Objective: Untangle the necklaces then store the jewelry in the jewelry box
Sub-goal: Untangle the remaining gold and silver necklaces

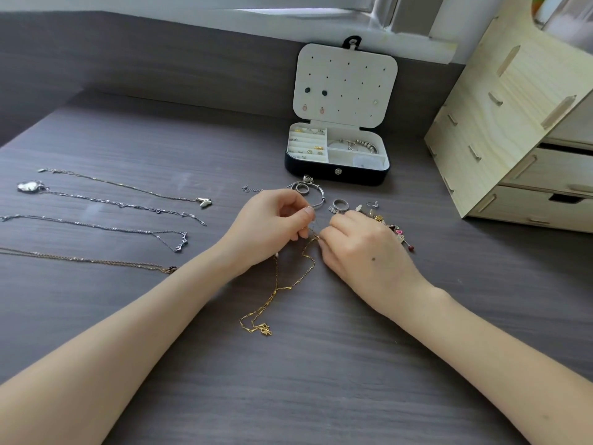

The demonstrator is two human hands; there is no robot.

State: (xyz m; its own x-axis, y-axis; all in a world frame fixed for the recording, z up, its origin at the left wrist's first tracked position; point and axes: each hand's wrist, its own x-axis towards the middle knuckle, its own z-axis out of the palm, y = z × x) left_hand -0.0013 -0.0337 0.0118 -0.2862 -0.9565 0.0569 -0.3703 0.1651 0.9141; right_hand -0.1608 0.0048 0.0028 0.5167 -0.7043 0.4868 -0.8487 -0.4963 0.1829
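A gold necklace [282,284] trails from between my hands toward me, its pendant lying near the table's middle. My left hand [272,224] pinches a thin silver chain at its top, and my right hand [356,248] pinches the gold chain right beside it. Several straightened necklaces [122,203] lie in rows at the left. The open jewelry box [337,175] stands behind my hands, with earrings in its lid and rings and a bracelet in its compartments. A silver bangle [316,195] and rings [340,205] lie in front of the box.
A small heap of charms and earrings [393,229] lies right of my right hand. A pale wooden drawer unit [513,139] stands at the right edge. The dark wood-grain table [288,396] meets a grey back wall behind the box.
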